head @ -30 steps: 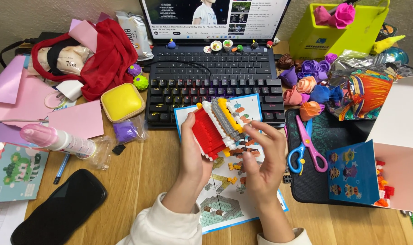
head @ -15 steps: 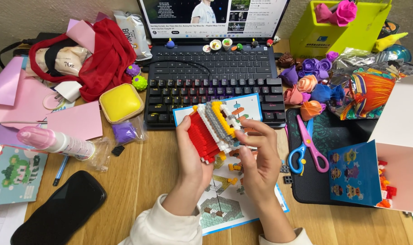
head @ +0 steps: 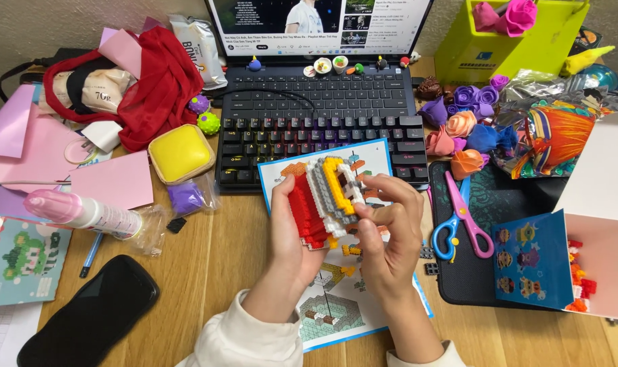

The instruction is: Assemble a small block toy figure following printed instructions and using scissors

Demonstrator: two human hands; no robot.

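While the left hand (head: 292, 234) cradles the red-and-grey brick model (head: 322, 200) over the instruction sheet (head: 336, 299), probably for reference, the right hand (head: 387, 238) pinches its 3 o'clock edge, scissors (head: 462, 217) farther toward 3.

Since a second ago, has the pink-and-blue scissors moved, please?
No. The scissors lie on the black mat, right of the keyboard, as before.

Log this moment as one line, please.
left hand: holds red-white-grey-yellow brick model | right hand: fingertips on its side | under: printed instruction sheet | surface: wooden desk
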